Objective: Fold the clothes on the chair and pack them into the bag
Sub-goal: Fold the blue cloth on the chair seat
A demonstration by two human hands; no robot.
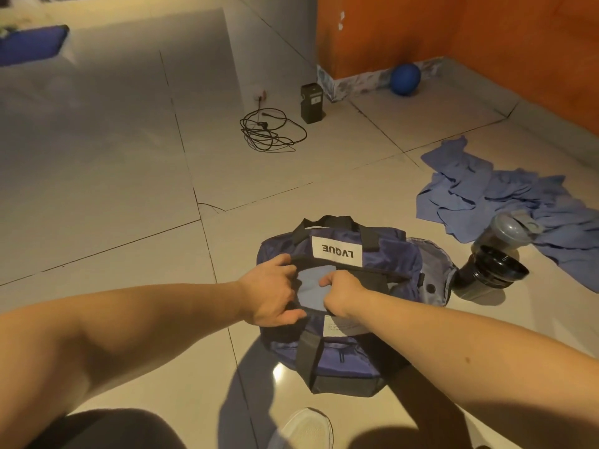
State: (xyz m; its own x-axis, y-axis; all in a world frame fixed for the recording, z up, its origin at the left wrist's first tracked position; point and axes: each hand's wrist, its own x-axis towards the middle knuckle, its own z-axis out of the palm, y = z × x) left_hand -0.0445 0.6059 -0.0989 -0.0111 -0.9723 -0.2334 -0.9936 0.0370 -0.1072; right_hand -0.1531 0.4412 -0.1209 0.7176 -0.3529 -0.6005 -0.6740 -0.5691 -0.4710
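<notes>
Two hands at mouth of navy bag on floor: left hand grips end of opening, right hand pinches rim, fingers curled. Folded light-blue cloth inside. Crumpled blue clothes lie nearby.

Dim, warm yellow indoor lighting. A small glare spot marked the tiled floor at 6 o'clock, within the dark shadow beside the duffel bag. Wide-angle distortion curved tile joints near the edges; the 10 o'clock corner appeared smeared and soft.
</notes>
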